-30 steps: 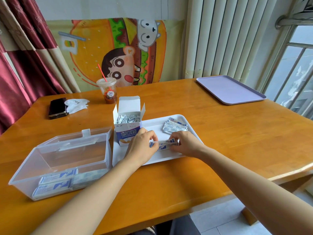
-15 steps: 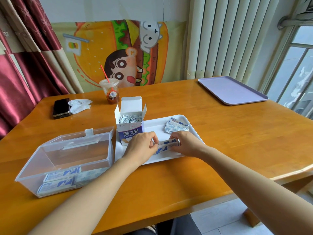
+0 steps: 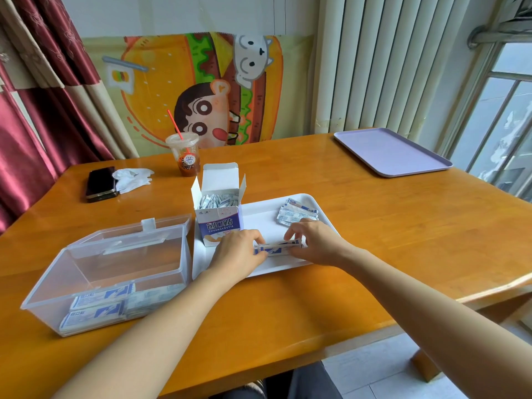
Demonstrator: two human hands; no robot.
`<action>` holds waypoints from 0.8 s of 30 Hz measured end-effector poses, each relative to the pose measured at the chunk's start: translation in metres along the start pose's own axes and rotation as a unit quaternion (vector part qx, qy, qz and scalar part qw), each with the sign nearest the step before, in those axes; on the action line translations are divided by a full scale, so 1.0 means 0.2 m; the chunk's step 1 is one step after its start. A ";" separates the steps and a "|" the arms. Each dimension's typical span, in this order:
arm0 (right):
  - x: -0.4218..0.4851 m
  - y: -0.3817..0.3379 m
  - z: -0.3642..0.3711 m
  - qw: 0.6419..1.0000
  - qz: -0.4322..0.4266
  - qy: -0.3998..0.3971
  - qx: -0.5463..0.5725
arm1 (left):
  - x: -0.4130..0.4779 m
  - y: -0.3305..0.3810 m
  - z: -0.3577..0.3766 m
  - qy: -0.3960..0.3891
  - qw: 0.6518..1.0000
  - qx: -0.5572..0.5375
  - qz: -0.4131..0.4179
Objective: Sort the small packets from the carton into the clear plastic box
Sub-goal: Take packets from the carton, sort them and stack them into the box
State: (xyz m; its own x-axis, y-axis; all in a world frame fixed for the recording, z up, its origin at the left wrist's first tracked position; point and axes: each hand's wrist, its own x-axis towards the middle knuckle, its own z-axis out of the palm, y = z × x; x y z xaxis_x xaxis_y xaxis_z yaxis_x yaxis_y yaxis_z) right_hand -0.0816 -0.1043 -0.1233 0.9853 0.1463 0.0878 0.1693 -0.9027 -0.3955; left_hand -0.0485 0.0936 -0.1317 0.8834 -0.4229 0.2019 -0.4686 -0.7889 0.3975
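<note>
Wooden table carries the white tray, with the open carton at its left edge and the clear plastic box further left. Over the last second the stack of packets has been squared up. The left hand and right hand now pinch its two ends over the tray. Transfer to the box (several bundles already lie inside) appears to be next. More packets remain in the carton.
</note>
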 end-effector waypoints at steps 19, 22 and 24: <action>0.01 -0.02 0.02 0.995 0.044 -0.071 -0.063 | 0.02 0.02 0.02 -0.026 1.000 -0.001 -0.014; 0.01 -0.02 0.01 0.997 0.065 -0.045 -0.006 | 0.02 0.02 0.03 -0.034 0.999 -0.017 -0.019; 0.01 -0.02 0.02 0.998 0.055 -0.036 0.003 | 0.01 0.03 0.04 -0.035 0.999 -0.028 -0.020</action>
State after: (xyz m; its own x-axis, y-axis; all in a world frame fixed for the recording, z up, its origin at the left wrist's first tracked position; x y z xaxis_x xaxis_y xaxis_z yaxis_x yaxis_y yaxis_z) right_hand -0.0801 -0.0983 -0.1241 0.9969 0.0760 -0.0226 0.0604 -0.9126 -0.4043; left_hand -0.0490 0.0838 -0.1351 0.8981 -0.4221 0.1230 -0.4292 -0.7812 0.4534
